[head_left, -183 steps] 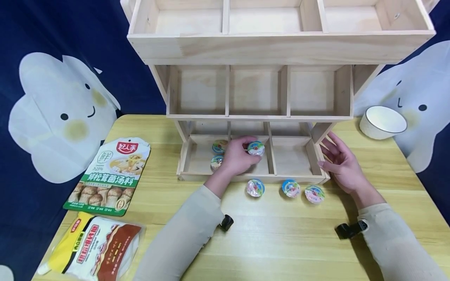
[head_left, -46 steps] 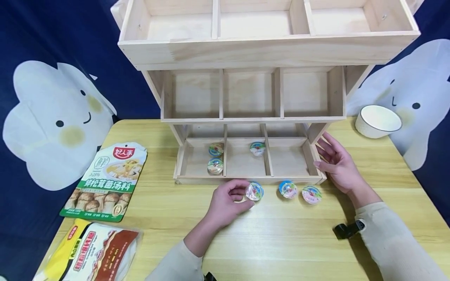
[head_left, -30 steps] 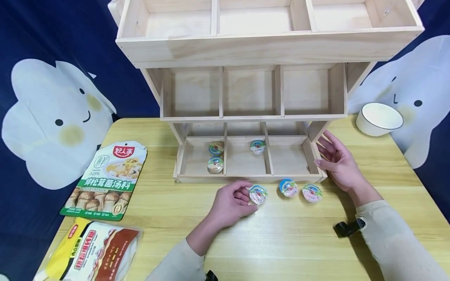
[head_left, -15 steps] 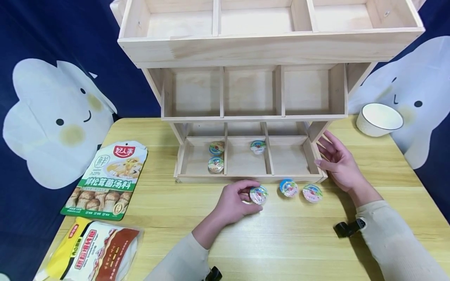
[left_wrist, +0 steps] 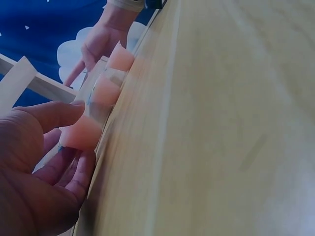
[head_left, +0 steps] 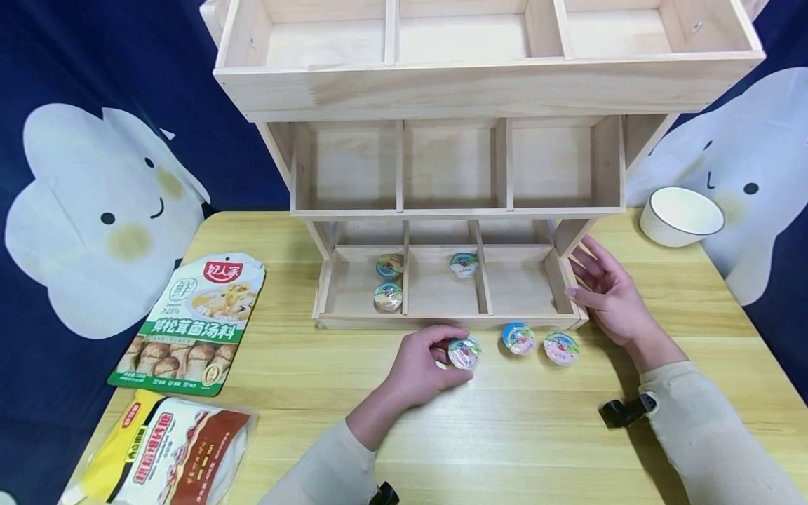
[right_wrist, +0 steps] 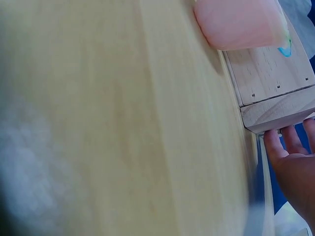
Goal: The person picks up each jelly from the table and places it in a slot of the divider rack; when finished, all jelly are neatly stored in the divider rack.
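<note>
My left hand (head_left: 424, 365) pinches a small jelly cup (head_left: 464, 353) between thumb and fingers, at the table's surface before the wooden shelf's bottom tray (head_left: 404, 322). In the left wrist view the cup's pink body (left_wrist: 83, 133) shows between the thumb and the fingers. Two more jelly cups, one with a blue rim (head_left: 519, 339) and another (head_left: 561, 348), stand to its right. Inside the tray, two cups (head_left: 388, 297) sit in the left compartment and one cup (head_left: 463, 264) in the middle one. My right hand (head_left: 609, 294) touches the tray's right outer side with fingers loosely bent.
The wooden shelf's middle tier (head_left: 457, 212) and top tier (head_left: 486, 88) overhang the bottom tray. A mushroom soup packet (head_left: 189, 326) and a yellow-and-white packet (head_left: 167, 449) lie at the left. A white bowl (head_left: 682, 216) stands at the back right.
My left hand has let go of a jelly cup in the middle compartment and come back to the table. There it has closed round another cup. The right hand has stayed at the tray's side.
</note>
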A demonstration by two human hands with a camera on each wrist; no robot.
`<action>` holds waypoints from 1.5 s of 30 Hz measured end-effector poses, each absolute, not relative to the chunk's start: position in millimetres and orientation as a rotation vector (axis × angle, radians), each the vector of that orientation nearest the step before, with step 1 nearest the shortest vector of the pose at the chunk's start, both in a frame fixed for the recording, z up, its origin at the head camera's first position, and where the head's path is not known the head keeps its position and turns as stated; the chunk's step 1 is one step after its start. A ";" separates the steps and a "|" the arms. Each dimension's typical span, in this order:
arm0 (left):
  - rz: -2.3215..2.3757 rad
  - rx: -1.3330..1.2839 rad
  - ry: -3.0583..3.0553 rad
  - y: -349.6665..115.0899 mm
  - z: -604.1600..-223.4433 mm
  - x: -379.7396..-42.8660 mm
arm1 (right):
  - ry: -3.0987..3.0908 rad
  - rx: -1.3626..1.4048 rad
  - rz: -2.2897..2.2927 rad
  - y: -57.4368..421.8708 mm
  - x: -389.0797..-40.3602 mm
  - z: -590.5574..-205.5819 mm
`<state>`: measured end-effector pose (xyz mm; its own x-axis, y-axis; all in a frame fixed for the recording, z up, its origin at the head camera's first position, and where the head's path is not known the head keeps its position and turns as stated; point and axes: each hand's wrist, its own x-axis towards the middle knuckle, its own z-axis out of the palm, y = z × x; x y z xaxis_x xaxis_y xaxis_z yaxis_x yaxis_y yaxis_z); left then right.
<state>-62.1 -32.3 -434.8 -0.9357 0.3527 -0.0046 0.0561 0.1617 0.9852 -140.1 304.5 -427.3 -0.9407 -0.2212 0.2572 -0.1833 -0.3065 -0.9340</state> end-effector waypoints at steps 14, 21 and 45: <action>1.945 0.458 2.113 -34.5 -423.7 -62.4 | 1.810 -0.530 -2.490 303.5 -138.8 -427.3; 2.009 0.491 2.073 -39.4 -408.7 -71.4 | 1.826 -0.518 -2.480 303.5 -139.8 -426.9; 2.057 0.361 2.105 -41.6 -390.0 -123.0 | 1.859 -0.513 -2.466 304.6 -139.8 -426.8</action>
<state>-123.0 -41.6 -390.0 -0.9550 0.2934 0.0426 0.0494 0.0156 0.9987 -139.8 304.6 -426.8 -0.9462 -0.2035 0.2514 -0.1856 -0.2949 -0.9373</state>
